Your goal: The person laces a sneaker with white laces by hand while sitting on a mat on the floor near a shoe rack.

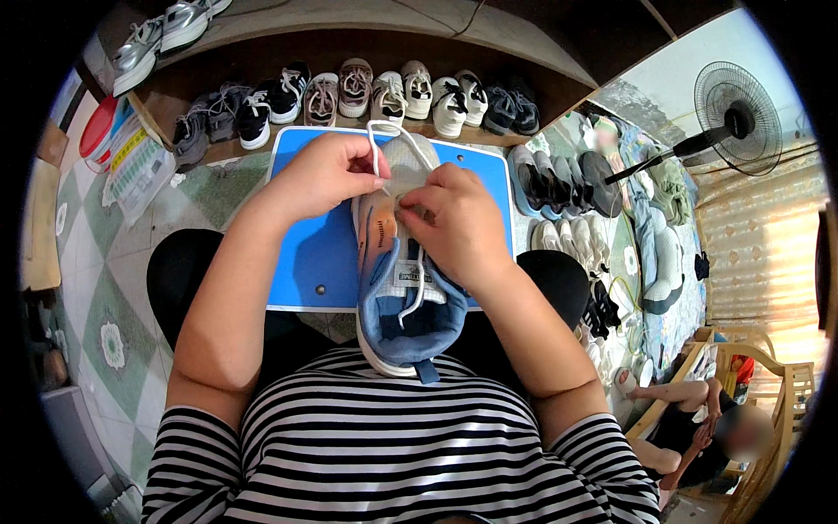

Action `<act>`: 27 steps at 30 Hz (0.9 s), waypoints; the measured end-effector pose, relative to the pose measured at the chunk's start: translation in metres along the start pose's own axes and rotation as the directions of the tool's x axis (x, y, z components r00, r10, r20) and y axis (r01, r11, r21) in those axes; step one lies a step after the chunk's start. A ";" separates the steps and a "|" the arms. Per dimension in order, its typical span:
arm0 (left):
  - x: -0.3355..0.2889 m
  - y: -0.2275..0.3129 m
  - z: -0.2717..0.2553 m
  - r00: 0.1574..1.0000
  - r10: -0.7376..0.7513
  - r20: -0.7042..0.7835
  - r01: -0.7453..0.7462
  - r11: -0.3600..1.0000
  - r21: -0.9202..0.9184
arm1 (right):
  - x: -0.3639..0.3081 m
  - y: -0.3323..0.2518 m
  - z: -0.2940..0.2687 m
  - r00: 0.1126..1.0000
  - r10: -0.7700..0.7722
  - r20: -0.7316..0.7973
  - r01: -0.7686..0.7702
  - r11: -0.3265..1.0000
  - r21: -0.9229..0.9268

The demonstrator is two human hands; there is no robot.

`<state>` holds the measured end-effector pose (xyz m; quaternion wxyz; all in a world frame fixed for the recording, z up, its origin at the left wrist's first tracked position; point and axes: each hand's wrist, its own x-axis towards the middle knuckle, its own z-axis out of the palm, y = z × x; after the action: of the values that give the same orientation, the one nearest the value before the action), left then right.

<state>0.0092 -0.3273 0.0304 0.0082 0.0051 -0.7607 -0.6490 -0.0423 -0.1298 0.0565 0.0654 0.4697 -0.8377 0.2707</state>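
A blue, white and orange sneaker (412,341) lies with its heel toward me and its toe pointing away, on a blue board (301,253). A white shoelace (375,150) arches over the toe end, and one loose end trails down into the shoe's opening. My left hand (330,177) pinches the lace between thumb and fingers, just left of the toe. Over the eyelets, my right hand (458,223) is closed with its fingertips pressed together against the upper. What lies between those fingertips is too small and covered to tell.
Behind the board, a row of shoes (388,98) stands on a low shelf. More shoes (572,240) line the floor at right, below a standing fan (738,120). A red bucket (98,131) is at far left. Another person (698,432) sits at lower right.
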 end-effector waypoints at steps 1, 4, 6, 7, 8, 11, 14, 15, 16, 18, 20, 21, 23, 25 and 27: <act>0.001 -0.002 0.001 1.000 -0.004 0.004 0.004 1.000 -0.004 | 0.000 -0.001 0.002 1.000 -0.004 0.000 0.004 1.000 -0.029; 0.002 -0.008 0.003 1.000 0.004 0.013 -0.004 1.000 0.001 | 0.001 0.000 0.009 1.000 0.012 -0.002 -0.012 0.997 -0.072; 0.002 -0.008 0.006 1.000 0.009 0.002 -0.009 1.000 0.024 | 0.002 0.001 0.011 0.999 0.032 0.000 -0.032 0.996 -0.081; 0.001 -0.006 0.008 1.000 0.008 -0.012 -0.008 0.999 0.043 | 0.002 0.001 0.011 0.999 0.042 0.004 -0.042 0.996 -0.083; 0.000 -0.005 0.009 1.000 0.008 -0.027 -0.006 0.998 0.061 | 0.003 0.000 0.011 0.999 0.052 0.007 -0.051 0.995 -0.085; 0.001 -0.002 0.012 0.999 -0.037 -0.018 0.039 0.989 0.139 | 0.009 -0.002 0.013 0.997 0.056 0.053 -0.043 0.976 -0.214; 0.002 -0.009 0.014 0.996 -0.018 -0.091 0.025 0.997 0.074 | 0.016 -0.002 0.024 0.994 0.027 0.108 0.013 0.933 -0.359; 0.002 -0.010 0.013 0.993 0.000 -0.116 0.015 0.991 0.134 | 0.016 -0.002 0.025 0.993 -0.009 0.121 0.055 0.924 -0.378; 0.000 -0.010 0.012 0.990 0.020 -0.140 0.007 0.981 0.194 | 0.016 -0.002 0.025 0.990 -0.046 0.134 0.096 0.913 -0.396; -0.007 -0.001 0.016 0.974 0.076 -0.213 0.009 0.927 0.374 | 0.014 -0.002 0.027 0.985 -0.090 0.147 0.141 0.911 -0.388; -0.019 0.025 0.033 0.946 0.170 -0.278 0.029 0.805 0.592 | 0.012 0.004 0.024 0.987 -0.092 0.135 0.134 0.927 -0.350; -0.024 0.030 0.039 0.909 0.336 -0.245 -0.137 0.798 0.586 | 0.012 0.007 0.022 0.985 -0.128 0.118 0.156 0.950 -0.270; -0.036 0.036 0.049 0.843 0.536 -0.045 -0.450 0.748 0.488 | 0.011 0.014 0.017 0.979 -0.189 0.078 0.197 0.975 -0.100; -0.045 0.034 0.058 0.809 0.579 0.095 -0.577 0.756 0.309 | 0.015 0.018 0.012 0.967 -0.221 0.126 0.225 0.974 -0.018; -0.042 0.017 0.065 0.836 0.528 0.147 -0.548 0.808 0.216 | 0.018 0.023 0.008 0.944 -0.264 0.199 0.263 0.964 0.034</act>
<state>0.0503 -0.2599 0.0371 0.1605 -0.2355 -0.8058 -0.5191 -0.0703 -0.1378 0.0476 0.0141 0.6026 -0.7689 0.2133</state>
